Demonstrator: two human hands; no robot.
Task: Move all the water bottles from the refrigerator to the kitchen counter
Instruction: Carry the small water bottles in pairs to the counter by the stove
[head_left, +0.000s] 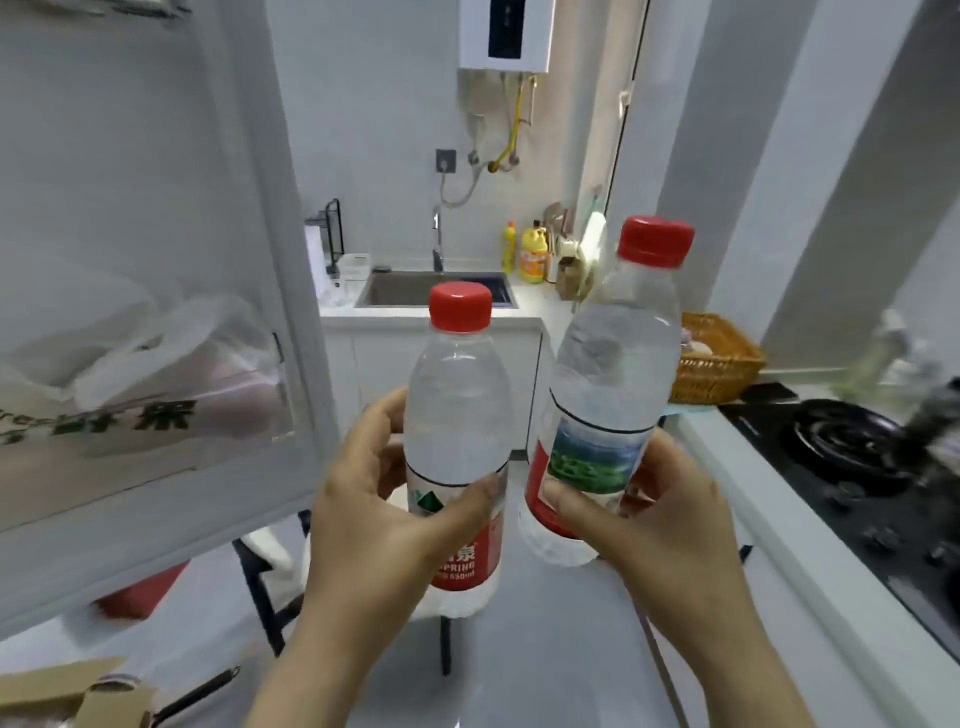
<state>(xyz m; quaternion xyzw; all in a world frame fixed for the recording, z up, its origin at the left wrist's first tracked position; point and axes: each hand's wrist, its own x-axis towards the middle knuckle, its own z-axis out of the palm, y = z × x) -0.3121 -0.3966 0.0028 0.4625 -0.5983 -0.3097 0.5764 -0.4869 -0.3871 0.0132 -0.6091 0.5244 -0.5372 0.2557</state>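
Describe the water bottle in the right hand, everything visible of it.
The water bottle is clear, ribbed plastic and looks full of water. It is closed with a red screw cap. A label wraps its lower part, red with a green-and-blue landscape picture. The bottle is held in the air, tilted so the cap leans to the right. The right hand grips it round the label, thumb across the front.

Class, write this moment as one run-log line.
phase: carry | left hand: grips upright water bottle | right hand: grips tilted water bottle | both bottles: not yet on kitchen counter
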